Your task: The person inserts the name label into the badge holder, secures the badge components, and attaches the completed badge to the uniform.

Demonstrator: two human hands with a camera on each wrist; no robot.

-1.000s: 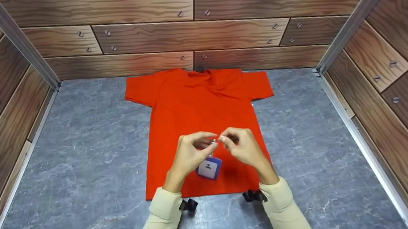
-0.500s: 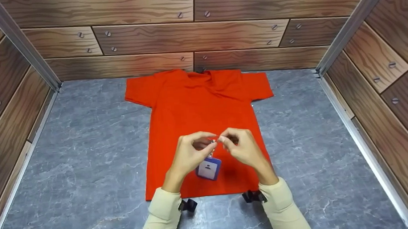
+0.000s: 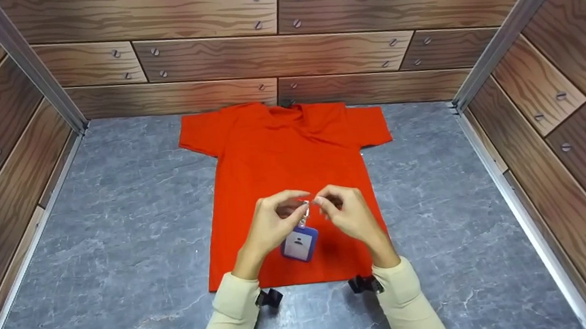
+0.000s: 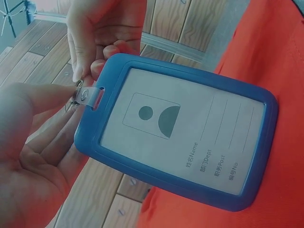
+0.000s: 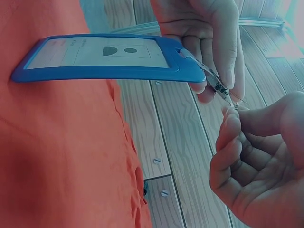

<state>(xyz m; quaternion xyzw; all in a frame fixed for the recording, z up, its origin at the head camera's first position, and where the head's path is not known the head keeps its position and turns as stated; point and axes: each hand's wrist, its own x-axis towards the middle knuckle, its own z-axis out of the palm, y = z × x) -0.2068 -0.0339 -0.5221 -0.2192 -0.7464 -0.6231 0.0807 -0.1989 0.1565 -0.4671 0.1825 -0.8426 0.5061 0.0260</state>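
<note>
A blue-framed ID badge [image 3: 299, 244] hangs over the lower part of a red T-shirt [image 3: 288, 170]. Its clear strap [image 4: 86, 96] leads to a small metal clip [image 5: 219, 88]. My left hand [image 3: 271, 218] pinches this clip between thumb and fingers, with the badge dangling below. Thumb and forefinger of my right hand [image 3: 346, 210] meet at the clip's far end, pinching its thin metal tip. The right wrist view shows a fine pin-like wire there. The badge card [image 4: 185, 128], printed with a figure icon and blank lines, faces the left wrist camera. Fingertips partly cover the clip.
The shirt lies spread flat on a grey marbled table [image 3: 135, 224], collar toward the back wall [image 3: 211, 58]. Wood-patterned panels with metal corner rails [image 3: 492, 39] enclose the back and both sides. Black wrist-camera mounts [image 3: 269, 298] sit at the sleeve cuffs.
Both hands stay almost in place, fingertips shifting slightly at the clip. More of the metal clip shows above the badge, and the badge has turned a little. The head view has tilted slightly upward.
</note>
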